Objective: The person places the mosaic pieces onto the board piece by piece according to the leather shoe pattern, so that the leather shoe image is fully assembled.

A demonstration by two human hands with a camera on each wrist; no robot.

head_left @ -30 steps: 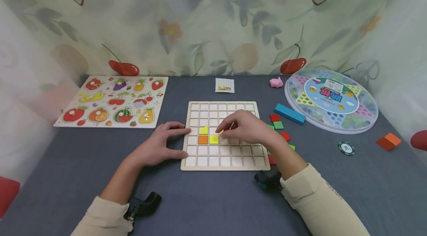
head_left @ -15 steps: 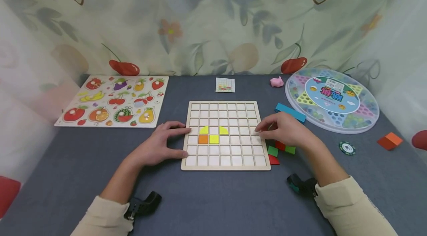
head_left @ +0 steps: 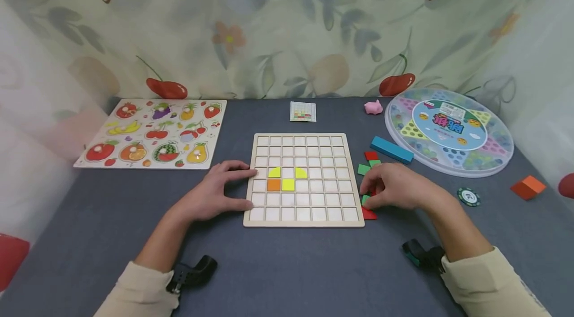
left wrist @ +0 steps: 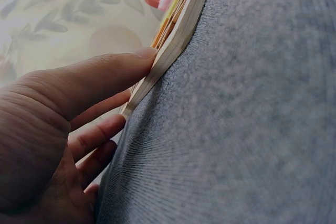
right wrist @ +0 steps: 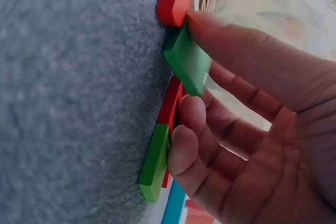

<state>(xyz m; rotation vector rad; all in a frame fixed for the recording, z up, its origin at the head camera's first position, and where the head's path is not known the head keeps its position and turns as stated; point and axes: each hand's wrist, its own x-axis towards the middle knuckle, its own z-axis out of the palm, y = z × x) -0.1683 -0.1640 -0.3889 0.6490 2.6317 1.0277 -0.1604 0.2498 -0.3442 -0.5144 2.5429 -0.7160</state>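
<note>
A wooden grid board (head_left: 316, 201) lies mid-table. It bears an orange square tile (head_left: 273, 185), a yellow square tile (head_left: 288, 185) and two yellow curved-edge tiles, one left (head_left: 274, 173) and one right (head_left: 301, 173). My left hand (head_left: 211, 190) rests at the board's left side, forefinger and thumb spread along the edge and touching it. Beside the board's right edge, my right hand (head_left: 401, 187) pinches a green square tile (right wrist: 191, 61) between thumb and fingers; it looks tilted in the right wrist view. Red tiles (head_left: 369, 214) and other green tiles (head_left: 363, 170) lie around that hand, partly hidden by it.
A small pattern card (head_left: 303, 111) lies behind the board. At left is a fruit puzzle board (head_left: 148, 155). To the right are a blue block (head_left: 392, 150), round game box (head_left: 448, 125), pink pig (head_left: 373, 107), poker chip (head_left: 468, 197) and orange block (head_left: 528, 188).
My right hand has let go of the right yellow curved-edge tile on the board, moved right to the loose tiles and taken hold of a green one. My left hand has stayed put.
</note>
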